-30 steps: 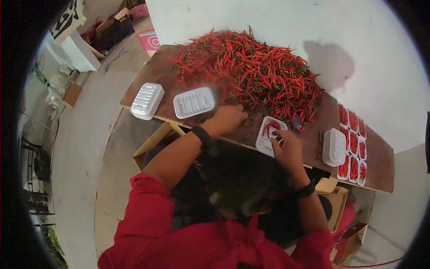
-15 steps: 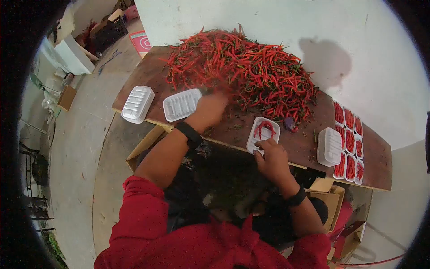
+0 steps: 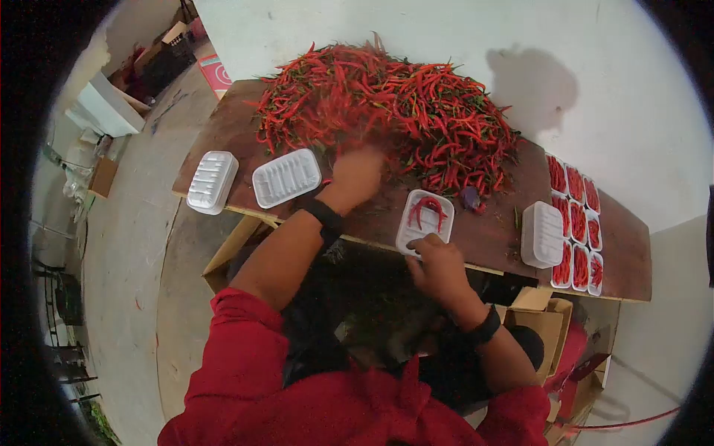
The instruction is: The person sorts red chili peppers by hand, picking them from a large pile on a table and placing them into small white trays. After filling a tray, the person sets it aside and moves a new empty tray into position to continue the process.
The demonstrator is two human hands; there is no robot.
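Note:
My left hand [image 3: 358,177] is at the near edge of a big heap of red chilli peppers [image 3: 446,111]. It is smeared by motion, so its fingers cannot be made out, and the chillies just beyond it are blurred too. My right hand [image 3: 440,269] is closed on the near rim of a white tray [image 3: 406,236], thumb low at the edge and fingers curled over it. A few curved red chillies [image 3: 428,210] lie inside that tray. To the left of my left hand sits another white ribbed tray [image 3: 287,178] on the table.
White trays are stacked at the table's left end [image 3: 213,182] and right side [image 3: 543,234]. Several chilli-filled trays [image 3: 579,223] stand in rows at the far right. A small purple item [image 3: 470,198] lies by the heap. A white wall [image 3: 595,111] rises behind; cardboard boxes [image 3: 539,327] sit below.
The view has shifted slightly, moving the table's things leftward. My left hand has moved a little right, away from the ribbed tray. My right hand stays at the same tray's rim.

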